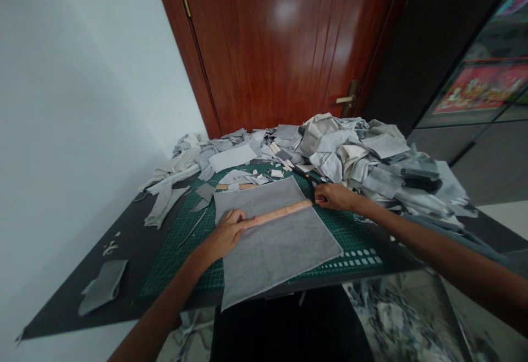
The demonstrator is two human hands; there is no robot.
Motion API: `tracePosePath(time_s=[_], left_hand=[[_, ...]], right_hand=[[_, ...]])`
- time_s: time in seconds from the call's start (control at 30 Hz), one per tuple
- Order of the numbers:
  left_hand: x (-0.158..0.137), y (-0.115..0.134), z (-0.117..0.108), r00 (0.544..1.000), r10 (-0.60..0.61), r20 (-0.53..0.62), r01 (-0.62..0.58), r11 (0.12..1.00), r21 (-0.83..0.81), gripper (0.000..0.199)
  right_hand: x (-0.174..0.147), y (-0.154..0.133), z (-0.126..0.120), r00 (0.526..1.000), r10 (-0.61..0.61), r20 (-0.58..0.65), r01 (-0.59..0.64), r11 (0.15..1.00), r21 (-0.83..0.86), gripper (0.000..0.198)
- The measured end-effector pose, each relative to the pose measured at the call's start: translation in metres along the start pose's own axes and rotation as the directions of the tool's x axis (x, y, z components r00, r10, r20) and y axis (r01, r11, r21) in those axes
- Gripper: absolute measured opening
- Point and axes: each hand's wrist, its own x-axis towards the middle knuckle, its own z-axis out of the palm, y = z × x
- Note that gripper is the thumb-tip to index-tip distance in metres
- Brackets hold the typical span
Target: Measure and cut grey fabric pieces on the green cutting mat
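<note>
A grey piece of cloth (280,246) lies spread over a green cutting mat (177,263), its front corner hanging past the table edge. Across the cloth a wooden ruler (276,214) is laid at a slant. My left hand (231,232) holds the ruler's left end down, fingers closed on it. Just beyond the ruler's right end, my right hand (332,196) is closed in a pinch by the cloth's right edge; what it pinches is too small to make out. Dark scissors (306,175) lie right behind that hand, partly hidden.
A large heap of grey and beige cloth pieces (330,142) covers the table's back and right. Small scraps (276,174) and a second wooden strip (237,186) lie behind the cloth. A folded grey piece (105,286) rests at front left. Cloth scraps (391,318) litter the floor.
</note>
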Motion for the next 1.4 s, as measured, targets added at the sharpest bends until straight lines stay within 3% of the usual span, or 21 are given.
tracePosePath(time_s=[0.1, 0.23, 0.33, 0.53, 0.73, 0.93, 1.1, 1.23, 1.4], left_hand=[[0.0, 0.001, 0.0, 1.0, -0.006, -0.008, 0.006, 1.0, -0.002, 0.049], [0.001, 0.001, 0.0, 1.0, -0.01, 0.008, 0.01, 1.0, -0.016, 0.051], [0.002, 0.003, -0.001, 0.999, -0.031, 0.024, 0.031, 1.0, -0.004, 0.049], [0.001, 0.004, -0.002, 0.998, -0.042, 0.041, 0.042, 0.999, 0.008, 0.045], [0.0, 0.001, 0.0, 1.0, 0.002, 0.017, -0.002, 1.0, -0.009, 0.048], [0.0, 0.003, 0.0, 1.0, -0.005, 0.0, 0.005, 1.0, -0.014, 0.048], [0.0, 0.004, 0.0, 1.0, -0.005, -0.017, 0.005, 1.0, -0.01, 0.047], [-0.001, 0.005, 0.0, 1.0, -0.009, -0.021, 0.009, 1.0, -0.009, 0.046], [-0.003, 0.006, 0.001, 0.998, -0.037, -0.047, 0.036, 0.999, -0.02, 0.043]], right_hand=[[0.001, -0.012, 0.0, 0.999, -0.002, -0.038, 0.002, 1.0, 0.016, 0.01], [0.018, -0.044, 0.009, 0.976, -0.197, -0.094, 0.21, 0.963, 0.168, 0.014], [0.035, -0.068, 0.017, 0.955, -0.266, -0.13, 0.291, 0.921, 0.258, 0.012], [0.048, -0.092, 0.019, 0.941, -0.325, -0.097, 0.339, 0.887, 0.314, 0.011], [0.046, -0.081, 0.02, 0.958, -0.276, -0.082, 0.288, 0.922, 0.26, 0.011], [0.029, -0.032, 0.017, 0.969, -0.246, -0.025, 0.246, 0.949, 0.196, 0.012], [0.011, -0.004, 0.005, 0.991, -0.137, 0.006, 0.135, 0.984, 0.115, 0.011], [0.01, -0.015, -0.003, 0.996, -0.089, 0.03, 0.088, 0.995, 0.038, 0.012], [0.021, -0.045, 0.0, 0.989, -0.147, 0.006, 0.145, 0.981, 0.127, 0.019]])
